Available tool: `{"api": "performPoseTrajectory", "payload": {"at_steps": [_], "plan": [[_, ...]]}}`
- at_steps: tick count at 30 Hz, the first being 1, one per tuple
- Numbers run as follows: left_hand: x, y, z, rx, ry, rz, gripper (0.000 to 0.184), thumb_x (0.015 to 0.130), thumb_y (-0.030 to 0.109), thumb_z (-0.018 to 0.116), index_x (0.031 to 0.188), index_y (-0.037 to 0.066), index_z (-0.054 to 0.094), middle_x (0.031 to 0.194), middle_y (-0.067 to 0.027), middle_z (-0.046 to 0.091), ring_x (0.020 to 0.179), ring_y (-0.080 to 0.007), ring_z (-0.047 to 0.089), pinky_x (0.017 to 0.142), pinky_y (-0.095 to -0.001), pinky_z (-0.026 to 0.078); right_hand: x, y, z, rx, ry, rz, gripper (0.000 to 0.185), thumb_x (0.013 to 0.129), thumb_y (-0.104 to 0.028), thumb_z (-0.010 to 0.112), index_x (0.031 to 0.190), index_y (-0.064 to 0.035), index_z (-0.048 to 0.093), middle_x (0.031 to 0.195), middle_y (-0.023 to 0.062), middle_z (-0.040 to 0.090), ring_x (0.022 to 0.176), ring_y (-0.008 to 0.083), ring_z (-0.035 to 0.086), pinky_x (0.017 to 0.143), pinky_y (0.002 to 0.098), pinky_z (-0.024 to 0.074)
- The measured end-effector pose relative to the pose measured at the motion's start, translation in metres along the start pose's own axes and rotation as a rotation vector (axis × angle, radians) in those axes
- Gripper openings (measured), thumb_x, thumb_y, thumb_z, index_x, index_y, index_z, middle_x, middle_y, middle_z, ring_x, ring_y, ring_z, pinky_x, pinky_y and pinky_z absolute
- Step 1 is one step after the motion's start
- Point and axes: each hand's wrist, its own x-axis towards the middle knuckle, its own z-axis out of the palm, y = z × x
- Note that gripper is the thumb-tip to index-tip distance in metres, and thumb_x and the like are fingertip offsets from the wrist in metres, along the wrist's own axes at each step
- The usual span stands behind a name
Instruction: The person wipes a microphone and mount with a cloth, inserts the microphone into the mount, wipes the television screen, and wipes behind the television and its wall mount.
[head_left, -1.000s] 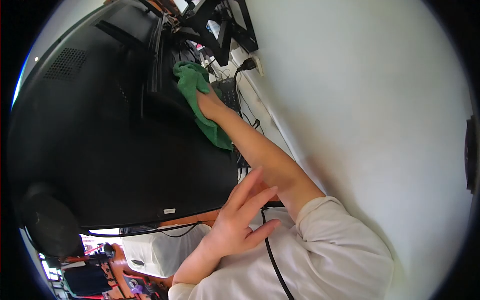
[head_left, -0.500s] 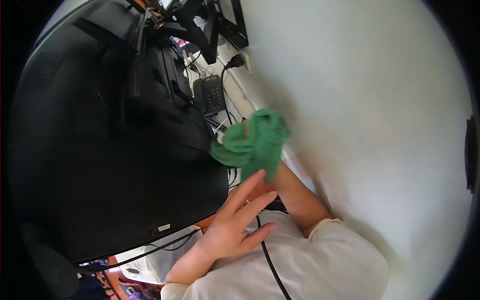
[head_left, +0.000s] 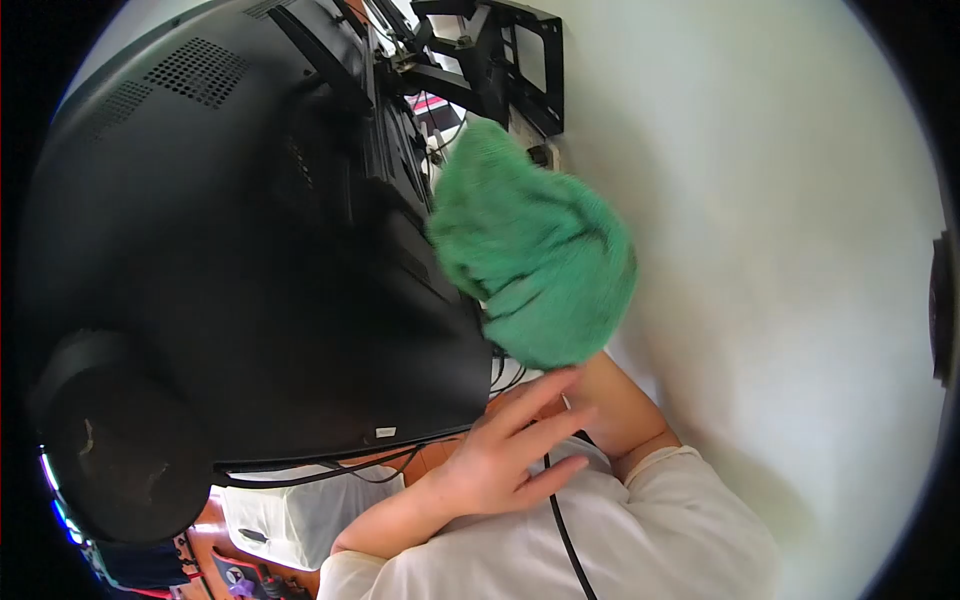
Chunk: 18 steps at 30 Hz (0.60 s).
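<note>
A crumpled green cloth (head_left: 540, 260) is held up between the back of a black wall-mounted screen (head_left: 300, 260) and the pale wall. My right forearm rises from the white sleeve to it. My right hand is hidden behind the cloth, which is slightly blurred. Lower down, my left hand (head_left: 510, 455) has its fingers stretched out and apart. Its index fingertip is close to the cloth's lower edge; whether they touch, I cannot tell. A black cable (head_left: 570, 535) runs down over the white shirt below this hand.
A black metal wall bracket (head_left: 490, 65) stands at the top, behind the screen. Cables (head_left: 330, 472) hang along the screen's lower edge. A dark rounded object (head_left: 120, 450) juts out at lower left. Beneath lies a white cover (head_left: 290, 515) above a brown floor. The wall (head_left: 780, 250) bounds the right side.
The green cloth has moved upward and spread out, looking larger and now covering the telephone. My left hand has shifted a little right. The view has also shifted, bringing in more of the screen's back.
</note>
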Motion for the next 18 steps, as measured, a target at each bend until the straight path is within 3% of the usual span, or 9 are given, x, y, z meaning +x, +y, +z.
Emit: {"api": "performPoseTrajectory", "payload": {"at_steps": [3,4,6,18], "plan": [[-0.014,0.003,-0.004,0.016,0.046,0.025,0.045,0.076,0.005,0.080,0.118,-0.002,0.066,0.139,-0.0267,0.049,0.117,-0.0354,0.061,0.097,-0.0387,0.051,0.024,-0.004,0.033,-0.195,-0.184,-0.254,0.049,0.095,-0.028,0.056,0.138,-0.0039,0.050,0.143,0.0121,0.050,0.130,0.0259,0.048,0.110,0.0390,0.0370],[-0.013,0.009,-0.009,-0.003,0.045,-0.009,0.044,0.076,0.006,0.080,0.117,-0.002,0.067,0.136,-0.0261,0.051,0.112,-0.0333,0.064,0.094,-0.0377,0.053,0.034,-0.004,0.043,-0.231,-0.218,-0.316,0.051,0.095,-0.027,0.056,0.140,-0.0038,0.049,0.145,0.0120,0.049,0.132,0.0259,0.047,0.111,0.0388,0.0359],[-0.009,0.009,-0.015,0.007,0.057,-0.007,0.046,0.077,0.004,0.079,0.121,-0.002,0.065,0.139,-0.0260,0.048,0.117,-0.0314,0.061,0.097,-0.0380,0.051,0.055,-0.008,0.060,-0.267,-0.269,-0.396,0.053,0.094,-0.027,0.057,0.141,-0.0036,0.047,0.147,0.0121,0.048,0.133,0.0263,0.046,0.112,0.0388,0.0344],[-0.021,0.016,-0.024,-0.048,0.141,0.007,0.049,0.080,0.005,0.078,0.126,-0.002,0.061,0.142,-0.0244,0.046,0.117,-0.0320,0.059,0.093,-0.0368,0.051,0.065,-0.029,0.079,-0.297,-0.351,-0.280,0.057,0.093,-0.026,0.058,0.144,-0.0040,0.045,0.150,0.0148,0.042,0.138,0.0312,0.039,0.114,0.0417,0.0290]]}}
